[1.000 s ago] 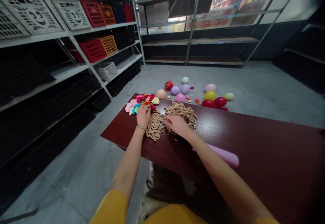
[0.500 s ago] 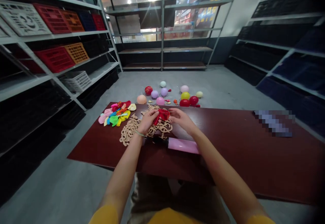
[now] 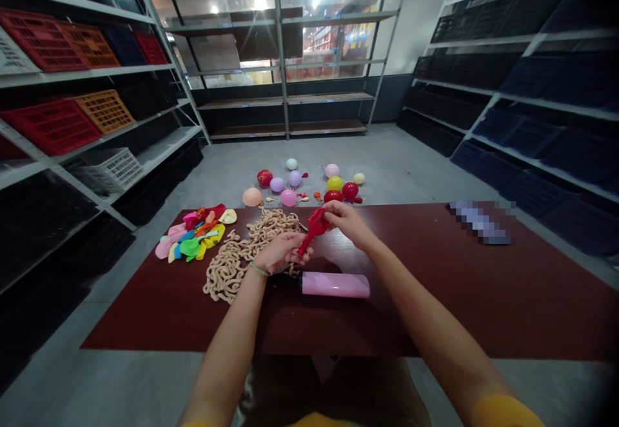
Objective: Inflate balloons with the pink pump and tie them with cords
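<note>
A limp red balloon [image 3: 318, 223] is stretched between my two hands above the table. My left hand [image 3: 283, 251] is closed on its narrow neck, which points down and to the left. The fingers of my right hand [image 3: 348, 222] pinch its wide end. Below them a pink cylindrical balloon pump [image 3: 335, 284] lies on its side, its dark end partly behind my left hand. A heap of beige, curled, rope-like pieces [image 3: 225, 272] spreads beside and beyond my left hand. Farther left lies a pile of uninflated coloured balloons [image 3: 193, 237].
The dark red table [image 3: 416, 311] carries a blurred flat item [image 3: 481, 222] at its right. Several inflated balloons [image 3: 334, 184] rest on the floor beyond it. Shelves with crates [image 3: 53, 127] line the left; a metal rack [image 3: 285, 98] stands at the back.
The red balloon, bunched up before, now hangs lengthwise with its neck toward my left hand. My left hand has turned palm upward. The view has shifted to the right.
</note>
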Available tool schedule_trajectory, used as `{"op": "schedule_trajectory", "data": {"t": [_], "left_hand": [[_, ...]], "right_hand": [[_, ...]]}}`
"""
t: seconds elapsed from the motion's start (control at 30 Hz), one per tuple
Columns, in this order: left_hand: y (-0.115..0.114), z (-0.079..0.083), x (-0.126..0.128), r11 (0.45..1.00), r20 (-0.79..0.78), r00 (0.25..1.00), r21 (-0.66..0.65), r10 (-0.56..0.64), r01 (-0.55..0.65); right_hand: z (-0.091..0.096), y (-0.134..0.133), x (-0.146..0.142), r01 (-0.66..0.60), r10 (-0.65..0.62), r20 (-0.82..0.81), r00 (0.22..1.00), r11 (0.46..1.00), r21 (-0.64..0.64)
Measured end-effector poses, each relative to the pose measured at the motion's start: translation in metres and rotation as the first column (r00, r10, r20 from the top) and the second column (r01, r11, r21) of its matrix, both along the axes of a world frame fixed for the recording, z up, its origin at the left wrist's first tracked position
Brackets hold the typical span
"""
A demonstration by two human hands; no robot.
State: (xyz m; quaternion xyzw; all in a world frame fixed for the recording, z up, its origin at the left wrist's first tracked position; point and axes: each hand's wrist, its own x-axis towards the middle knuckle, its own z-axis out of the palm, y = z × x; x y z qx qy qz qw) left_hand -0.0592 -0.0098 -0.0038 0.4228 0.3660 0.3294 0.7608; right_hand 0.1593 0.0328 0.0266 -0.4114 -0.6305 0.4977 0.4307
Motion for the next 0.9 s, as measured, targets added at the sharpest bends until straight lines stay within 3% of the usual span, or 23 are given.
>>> {"op": "schedule_trajectory", "data": {"t": [0.23, 0.4, 0.53, 0.67, 0.8, 0.9], "left_hand": [[-0.005, -0.004, -0.007, 0.998, 0.023, 0.998, -0.026, -0.063, 0.064], [0.003, -0.004, -0.012, 0.971, 0.135, 0.962, -0.012, 0.238, -0.239], [0.009, -0.006, -0.013, 0.921, 0.191, 0.901, -0.078, 0.389, -0.381], [0.011, -0.010, -0.011, 0.889, 0.203, 0.865, -0.113, 0.458, -0.444], [0.012, -0.012, -0.012, 0.847, 0.210, 0.820, -0.122, 0.532, -0.518], [0.015, -0.006, -0.016, 0.820, 0.250, 0.785, -0.080, 0.566, -0.566]], "right_hand": [[0.004, 0.019, -0.014, -0.020, -0.002, 0.136, 0.991, 0.987, 0.159], [0.000, 0.000, -0.005, -0.032, -0.062, 0.298, 0.952, 0.953, 0.301], [-0.006, -0.040, 0.012, -0.268, 0.151, 0.514, 0.844, 0.950, 0.162], [-0.012, -0.073, 0.020, -0.500, 0.357, 0.690, 0.630, 0.866, 0.008], [-0.013, -0.085, 0.020, -0.555, 0.356, 0.767, 0.534, 0.832, 0.001], [-0.005, -0.082, 0.028, -0.535, 0.281, 0.798, 0.533, 0.843, 0.060]]}}
